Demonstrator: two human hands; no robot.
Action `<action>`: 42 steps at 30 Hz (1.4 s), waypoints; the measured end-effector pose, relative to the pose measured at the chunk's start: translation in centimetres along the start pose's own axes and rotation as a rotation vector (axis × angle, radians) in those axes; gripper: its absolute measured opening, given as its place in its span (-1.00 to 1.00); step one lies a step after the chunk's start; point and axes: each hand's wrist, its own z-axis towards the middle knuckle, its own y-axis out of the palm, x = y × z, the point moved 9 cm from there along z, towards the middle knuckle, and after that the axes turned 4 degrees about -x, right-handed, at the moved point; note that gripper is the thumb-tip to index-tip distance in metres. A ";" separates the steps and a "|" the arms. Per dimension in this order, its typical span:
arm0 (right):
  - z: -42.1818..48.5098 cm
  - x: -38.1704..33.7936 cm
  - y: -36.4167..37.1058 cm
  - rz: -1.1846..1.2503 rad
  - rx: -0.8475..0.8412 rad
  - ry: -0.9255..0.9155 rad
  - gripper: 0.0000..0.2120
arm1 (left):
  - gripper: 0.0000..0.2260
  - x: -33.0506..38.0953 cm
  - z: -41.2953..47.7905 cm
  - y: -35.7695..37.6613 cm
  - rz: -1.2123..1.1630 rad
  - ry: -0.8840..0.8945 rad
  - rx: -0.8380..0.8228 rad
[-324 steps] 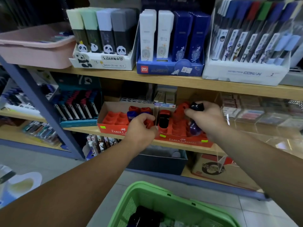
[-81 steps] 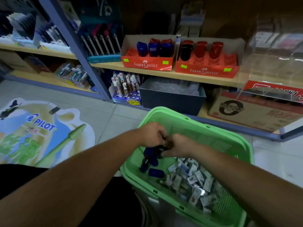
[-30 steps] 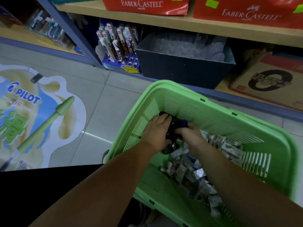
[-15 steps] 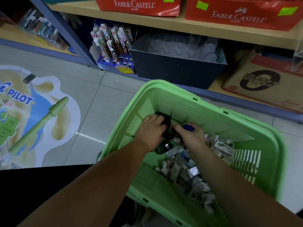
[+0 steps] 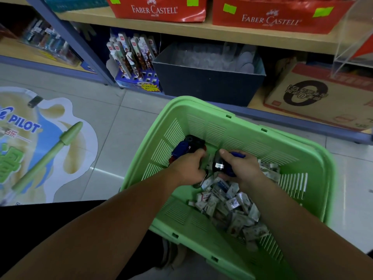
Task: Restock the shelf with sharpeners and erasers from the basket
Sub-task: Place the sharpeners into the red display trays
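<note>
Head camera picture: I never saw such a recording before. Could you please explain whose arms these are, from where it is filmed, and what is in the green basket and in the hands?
There is no machine here. A person wears one camera on the head, so you look forward and down along their own two arms. The left hand grips a few blue and black sharpeners. The right hand grips one more dark sharpener. Both hands are inside a green plastic basket, which also holds a heap of small wrapped erasers. Behind the basket stands a shop shelf, with two red Faber-Castell display boxes on its board at the top of the picture.
</note>
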 end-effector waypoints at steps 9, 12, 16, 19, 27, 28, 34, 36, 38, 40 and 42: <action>0.4 0.8 0.2 0.044 -0.043 0.042 -0.62 | -0.56 0.0 0.8 1.9 0.519 -0.078 -0.056; 0.2 0.9 -0.4 0.070 0.004 0.050 -0.63 | -0.60 0.4 0.9 2.1 0.580 -0.057 -0.012; -0.3 0.6 -0.1 -0.008 -0.020 0.041 -0.67 | -0.64 -0.4 0.6 1.7 0.319 -0.054 0.017; -1.3 -0.6 1.3 -0.062 -0.111 0.020 -0.67 | -0.68 -0.2 -0.1 -0.5 -0.132 -0.052 0.062; -6.8 -8.3 5.3 -0.102 -0.289 -0.047 -0.65 | -0.79 3.5 -5.8 -9.3 -0.318 -0.010 0.245; -8.0 -9.7 6.0 -0.141 -0.307 -0.074 -0.69 | -0.80 4.6 -6.7 -10.8 -0.323 0.028 0.255; -16.3 -19.9 10.2 -0.319 -0.407 -0.292 -0.73 | -0.78 9.2 -12.9 -21.3 -0.333 0.128 0.483; -18.3 -23.0 11.3 -0.352 -0.410 -0.359 -0.68 | -0.78 10.0 -14.9 -24.3 -0.418 0.170 0.563; -19.9 -25.9 11.9 -0.373 -0.393 -0.429 -0.68 | -0.72 10.9 -16.4 -27.0 -0.491 0.211 0.616; -20.8 -28.5 12.0 -0.387 -0.360 -0.494 -0.69 | -0.65 11.8 -17.4 -29.7 -0.498 0.242 0.669; -21.0 -30.8 11.9 -0.398 -0.316 -0.544 -0.68 | -0.63 12.3 -17.7 -32.2 -0.487 0.255 0.715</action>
